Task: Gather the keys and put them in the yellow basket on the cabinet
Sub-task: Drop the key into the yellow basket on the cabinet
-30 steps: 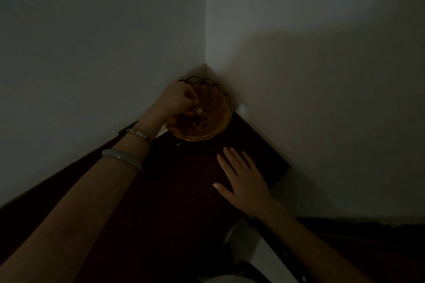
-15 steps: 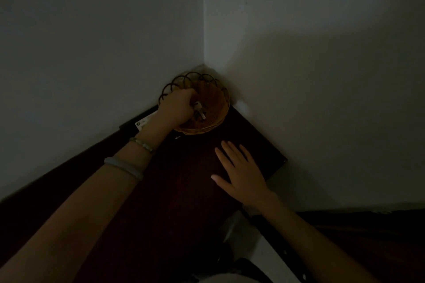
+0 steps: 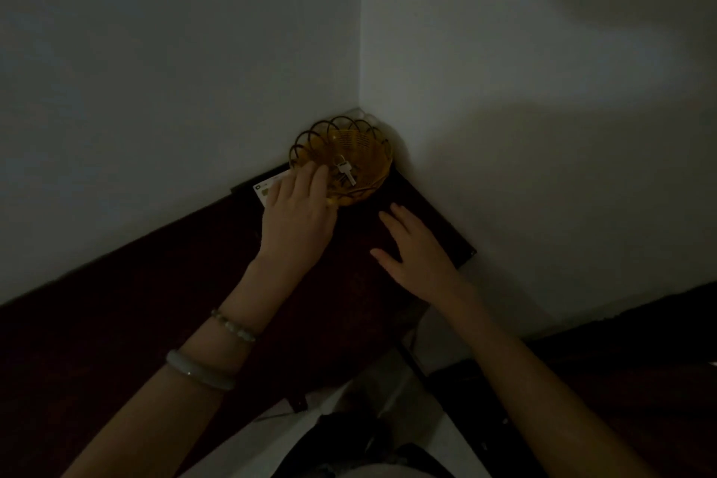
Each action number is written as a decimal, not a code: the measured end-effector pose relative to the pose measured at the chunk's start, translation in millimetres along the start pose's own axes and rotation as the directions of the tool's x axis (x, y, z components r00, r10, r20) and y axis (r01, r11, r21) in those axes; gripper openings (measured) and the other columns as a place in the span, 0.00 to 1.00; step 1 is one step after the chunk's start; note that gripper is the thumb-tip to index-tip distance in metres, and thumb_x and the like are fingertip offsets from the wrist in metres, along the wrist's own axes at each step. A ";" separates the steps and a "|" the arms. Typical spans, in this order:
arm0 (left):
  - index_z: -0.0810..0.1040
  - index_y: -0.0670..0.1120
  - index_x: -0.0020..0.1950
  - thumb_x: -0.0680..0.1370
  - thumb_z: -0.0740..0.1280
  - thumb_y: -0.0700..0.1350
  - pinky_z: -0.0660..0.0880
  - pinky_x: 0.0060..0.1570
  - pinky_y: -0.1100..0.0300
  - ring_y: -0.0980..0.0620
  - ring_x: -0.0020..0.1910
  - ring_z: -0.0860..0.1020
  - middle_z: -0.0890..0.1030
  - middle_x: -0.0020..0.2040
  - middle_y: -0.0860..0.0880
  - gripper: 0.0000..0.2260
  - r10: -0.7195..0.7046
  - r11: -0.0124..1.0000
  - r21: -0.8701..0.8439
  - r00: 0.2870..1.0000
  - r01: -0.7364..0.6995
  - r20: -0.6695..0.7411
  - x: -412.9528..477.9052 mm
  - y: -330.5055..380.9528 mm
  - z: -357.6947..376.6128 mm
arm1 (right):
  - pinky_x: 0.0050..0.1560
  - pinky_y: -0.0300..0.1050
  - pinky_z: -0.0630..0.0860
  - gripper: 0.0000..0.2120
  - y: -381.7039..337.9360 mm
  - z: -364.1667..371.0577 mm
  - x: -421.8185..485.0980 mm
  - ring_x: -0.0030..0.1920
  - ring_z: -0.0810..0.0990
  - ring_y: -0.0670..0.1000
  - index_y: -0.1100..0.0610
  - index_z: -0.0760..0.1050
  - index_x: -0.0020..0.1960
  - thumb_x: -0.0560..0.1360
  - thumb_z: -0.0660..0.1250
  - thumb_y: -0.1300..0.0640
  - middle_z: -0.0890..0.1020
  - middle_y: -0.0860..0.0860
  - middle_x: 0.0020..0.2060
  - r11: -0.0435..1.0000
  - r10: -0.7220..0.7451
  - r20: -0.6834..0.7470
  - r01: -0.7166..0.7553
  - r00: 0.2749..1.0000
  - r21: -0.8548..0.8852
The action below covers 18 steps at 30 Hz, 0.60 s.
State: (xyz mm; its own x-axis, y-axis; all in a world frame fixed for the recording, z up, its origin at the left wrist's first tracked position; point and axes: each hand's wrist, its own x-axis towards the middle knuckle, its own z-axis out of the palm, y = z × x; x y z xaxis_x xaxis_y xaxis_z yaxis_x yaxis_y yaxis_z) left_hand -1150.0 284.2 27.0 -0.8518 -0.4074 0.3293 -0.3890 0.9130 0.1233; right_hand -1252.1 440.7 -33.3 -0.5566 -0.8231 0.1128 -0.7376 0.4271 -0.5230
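The yellow basket (image 3: 373, 151) with a looped rim stands in the wall corner on the dark cabinet top (image 3: 155, 303). A bunch of keys (image 3: 344, 170) on a ring lies inside it, one pale key uppermost. My left hand (image 3: 298, 217) rests just in front of the basket, fingers loosely spread over its near rim, and holds nothing. It hides part of that rim. My right hand (image 3: 417, 252) lies flat and open on the cabinet, a little to the right of the basket.
A white card (image 3: 267, 188) lies on the cabinet against the left wall, partly under my left hand. Two walls meet behind the basket. The cabinet's right end (image 3: 465, 256) stops near my right hand. The room is dim.
My left hand has let go of the keys and drawn back out of the basket toward me. The keys now lie in the basket. My right hand has stayed flat.
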 end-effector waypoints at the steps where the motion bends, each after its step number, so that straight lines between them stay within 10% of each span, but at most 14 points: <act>1: 0.68 0.37 0.66 0.73 0.69 0.44 0.69 0.60 0.43 0.38 0.62 0.72 0.73 0.65 0.36 0.24 -0.004 1.000 0.009 1.000 0.004 -0.004 -7.4 4.8 -3.7 | 0.70 0.50 0.54 0.29 -3.7 -5.7 -3.9 0.72 0.56 0.57 0.59 0.59 0.71 0.76 0.64 0.50 0.60 0.60 0.72 1.000 -0.007 -0.013 0.007 1.000 -0.002; 18: 0.64 0.39 0.69 0.71 0.71 0.47 0.68 0.63 0.45 0.40 0.64 0.72 0.73 0.66 0.37 0.31 -0.004 1.000 -0.002 1.000 0.004 -0.027 -96.9 71.0 -53.6 | 0.69 0.55 0.61 0.29 -62.5 -86.0 -98.6 0.70 0.60 0.60 0.60 0.57 0.71 0.75 0.65 0.53 0.63 0.62 0.71 0.984 -0.052 -0.215 0.014 0.975 -0.178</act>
State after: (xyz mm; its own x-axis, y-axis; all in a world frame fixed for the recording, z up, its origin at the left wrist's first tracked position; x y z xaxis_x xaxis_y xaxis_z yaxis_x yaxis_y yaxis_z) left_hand -1076.2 389.8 54.0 -0.8405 -0.4101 0.3540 -0.3915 0.9114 0.1263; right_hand -1184.0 527.4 60.9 -0.5863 -0.7446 0.3192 -0.8014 0.4757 -0.3624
